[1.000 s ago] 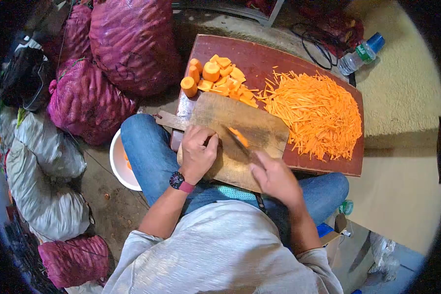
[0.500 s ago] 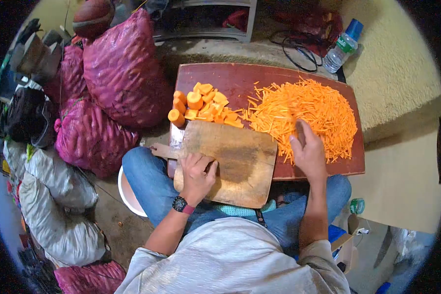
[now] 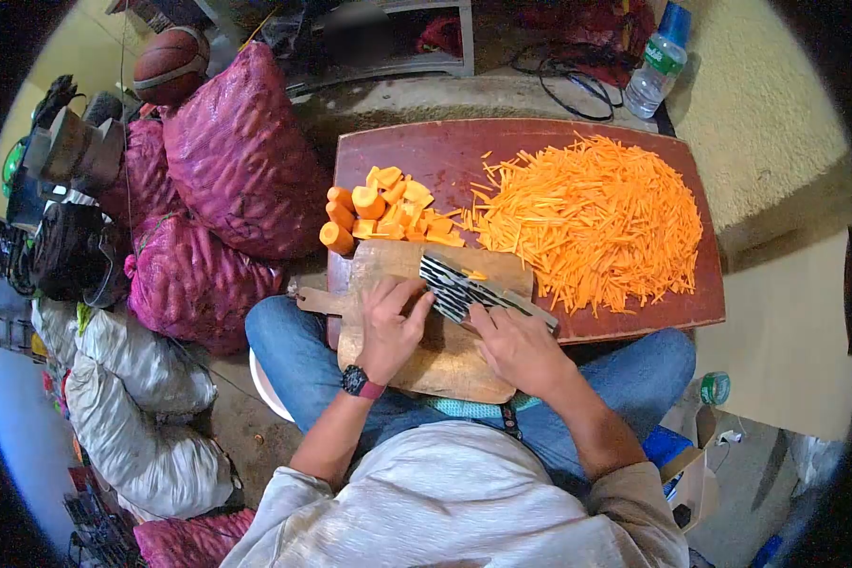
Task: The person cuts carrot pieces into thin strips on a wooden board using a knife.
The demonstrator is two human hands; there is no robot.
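A wide-bladed knife (image 3: 454, 292) with black and white stripes lies slantwise over the wooden cutting board (image 3: 379, 260). My right hand (image 3: 521, 348) is closed at its near side, fingers bent against the blade; the handle is hidden. Small orange carrot pieces (image 3: 474, 275) lie on the blade. My left hand (image 3: 391, 327) is on the board with curled fingers, thumb and fingertips close to the blade's left end; whatever is under them is hidden. Behind the board are cut carrot chunks (image 3: 369, 204) at left and a large heap of carrot strips (image 3: 596, 227) at right.
The board overlaps the near edge of a red-brown table (image 3: 454, 151) and my lap. Purple mesh sacks (image 3: 246, 161), white sacks (image 3: 151, 435) and a basketball (image 3: 170, 64) stand at left. A water bottle (image 3: 655, 71) and black cable (image 3: 577, 80) are at the back right.
My right hand has come from the carrot strip heap to the board, where the striped knife now shows. My left hand has shifted slightly on the board. The view has moved a little.
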